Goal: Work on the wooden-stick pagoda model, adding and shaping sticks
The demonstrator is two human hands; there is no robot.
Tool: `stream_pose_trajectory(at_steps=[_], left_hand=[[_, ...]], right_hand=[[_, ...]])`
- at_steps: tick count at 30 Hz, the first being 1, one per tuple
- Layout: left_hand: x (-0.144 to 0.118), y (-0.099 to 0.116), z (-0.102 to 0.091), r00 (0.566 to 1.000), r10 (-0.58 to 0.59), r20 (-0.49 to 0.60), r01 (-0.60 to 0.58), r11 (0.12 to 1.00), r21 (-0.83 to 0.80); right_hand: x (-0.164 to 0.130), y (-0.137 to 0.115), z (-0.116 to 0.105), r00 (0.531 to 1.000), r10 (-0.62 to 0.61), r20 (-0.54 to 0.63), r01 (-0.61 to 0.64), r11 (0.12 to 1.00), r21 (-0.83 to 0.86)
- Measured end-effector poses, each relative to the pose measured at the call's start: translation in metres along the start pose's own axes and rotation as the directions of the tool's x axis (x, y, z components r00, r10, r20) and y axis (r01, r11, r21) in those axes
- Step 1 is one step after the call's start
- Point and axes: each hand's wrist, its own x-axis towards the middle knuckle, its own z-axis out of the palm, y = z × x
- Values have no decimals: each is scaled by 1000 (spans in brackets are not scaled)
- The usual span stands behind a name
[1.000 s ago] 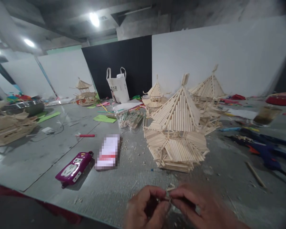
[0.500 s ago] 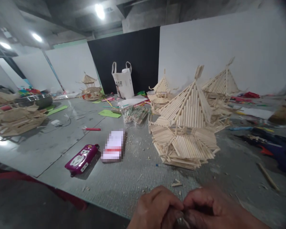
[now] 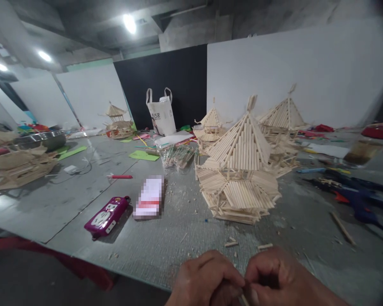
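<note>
My left hand (image 3: 204, 276) and my right hand (image 3: 279, 274) meet at the table's front edge, with fingers pinched close together. Between them the end of a thin wooden stick (image 3: 244, 299) shows; the rest of it is hidden by the fingers. Just beyond the hands lie short cut stick pieces (image 3: 231, 244) and another short piece (image 3: 264, 246). Past these stands a pavilion model (image 3: 242, 170) built of wooden sticks, with a pointed roof and a wide lower tier. Neither hand touches it.
A phone (image 3: 149, 197) and a purple power strip (image 3: 107, 217) lie to the left. On the right are a blue glue gun (image 3: 354, 197) and a loose stick (image 3: 342, 228). More stick models, bagged sticks (image 3: 177, 156) and a white bag (image 3: 161, 114) stand farther back.
The view has shifted slightly, so the models sit farther left. My hands stay together at the front. A short stick piece now shows beyond my right hand.
</note>
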Motion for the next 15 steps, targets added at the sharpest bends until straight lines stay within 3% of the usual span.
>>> stream_pose_trajectory(at_steps=[5,7,10,12,15], left_hand=[[1,3,4,1000,-11,13,11,1000,-23],[0,1,8,999,-20,-32,18,999,-47],[-2,-4,13,983,-76,-167,54,990,-131],[-3,-7,13,953,-179,-244,119,964,-239],[-4,-8,5,898,-304,-318,211,932,-296]], right_hand=[[4,5,5,998,67,22,-70,982,177],[3,5,7,997,70,25,-74,966,250],[-7,7,5,991,35,-127,-14,986,167],[-18,15,-5,937,-60,-345,49,998,-40],[-35,40,-37,764,-234,-601,-16,925,-380]])
